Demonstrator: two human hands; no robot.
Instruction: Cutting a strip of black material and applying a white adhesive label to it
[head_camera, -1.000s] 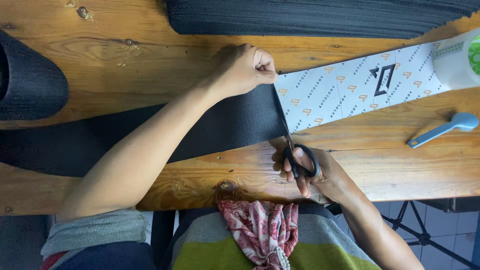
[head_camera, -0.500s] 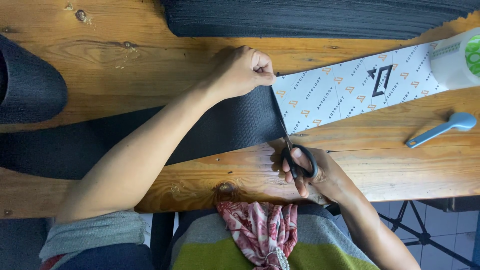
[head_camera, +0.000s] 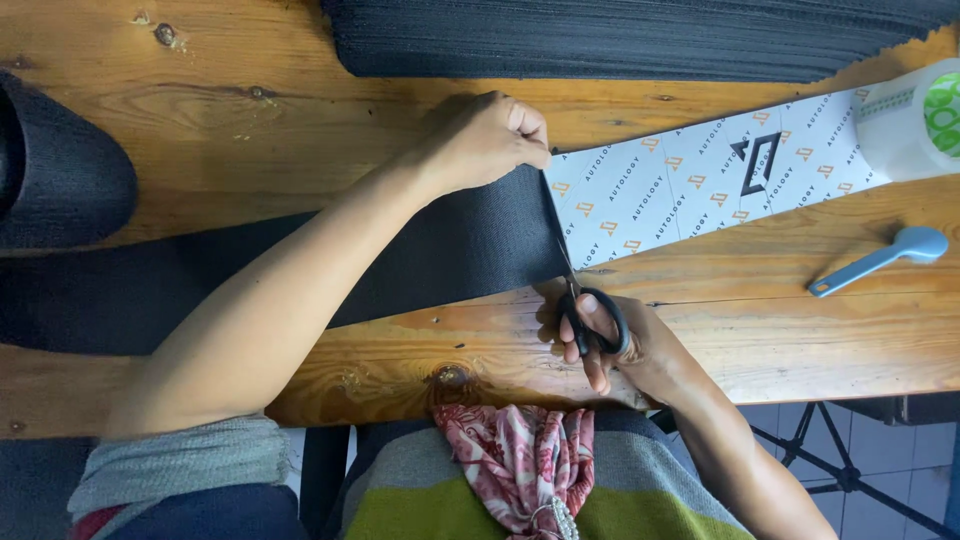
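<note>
Head view, only one.

Left hand (head_camera: 485, 140) pinching far corner of black strip (head_camera: 470, 250), fingers (head_camera: 528, 125) closed on the edge where strip meets white printed template (head_camera: 700, 180). Strip lying flat across tabletop (head_camera: 300, 110), running left under the forearm; cut end just beside the template's short edge, touching or overlapping it, can't tell which.

Right hand (head_camera: 610, 335) at near tabletop edge, fingers through black handles of scissors (head_camera: 585, 310), clamped on them. Blades pointing away from body, entering strip at near edge along the template line. Blades look nearly together; exact gap too small to read.

Around: stack of black sheets (head_camera: 640, 35) at far edge, black roll (head_camera: 60, 170) far left, tape roll (head_camera: 915, 120) sitting on template's right end, blue-grey spoon-shaped tool (head_camera: 880, 258) right, well apart from the cut. Red patterned cloth (head_camera: 520, 460) in lap.

Judgement on doing this cut well:
- Keep pinch at far corner taut so strip stays flat and doesn't creep off the template edge.
- Run blades against the template edge as a guide, without nicking the card.
- Long strokes, not closing fully at the tips, to avoid a stepped edge.
- Keep lower blade gliding on the wood, strip barely lifted.
- Watch left fingers as the blades near the far corner.
</note>
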